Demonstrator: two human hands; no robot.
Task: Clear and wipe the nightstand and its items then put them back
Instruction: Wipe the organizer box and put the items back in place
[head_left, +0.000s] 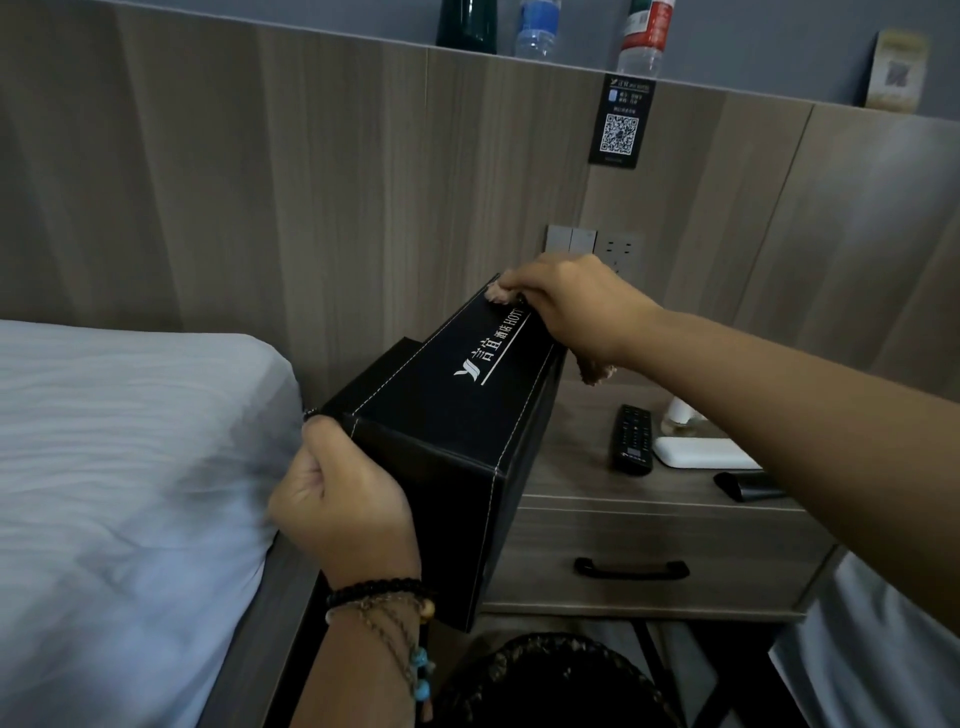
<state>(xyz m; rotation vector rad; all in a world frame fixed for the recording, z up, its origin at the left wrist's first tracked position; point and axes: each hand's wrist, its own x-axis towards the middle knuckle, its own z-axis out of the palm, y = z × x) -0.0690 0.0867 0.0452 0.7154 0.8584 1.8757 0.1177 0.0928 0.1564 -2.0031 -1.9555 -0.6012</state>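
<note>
While left hand (343, 499) grips black tissue box (457, 415), right hand (566, 306) rubs cloth (498, 293) on it (remote (630, 439) unmoved on nightstand (571, 467)): task early.

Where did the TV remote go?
The remote lies on the nightstand, right of the black box, beside a white device.

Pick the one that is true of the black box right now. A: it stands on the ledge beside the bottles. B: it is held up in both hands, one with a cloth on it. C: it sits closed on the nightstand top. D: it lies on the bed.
B: the left hand grips the near end of the black box, while the right hand presses a cloth on its far end, beside the nightstand.
</note>
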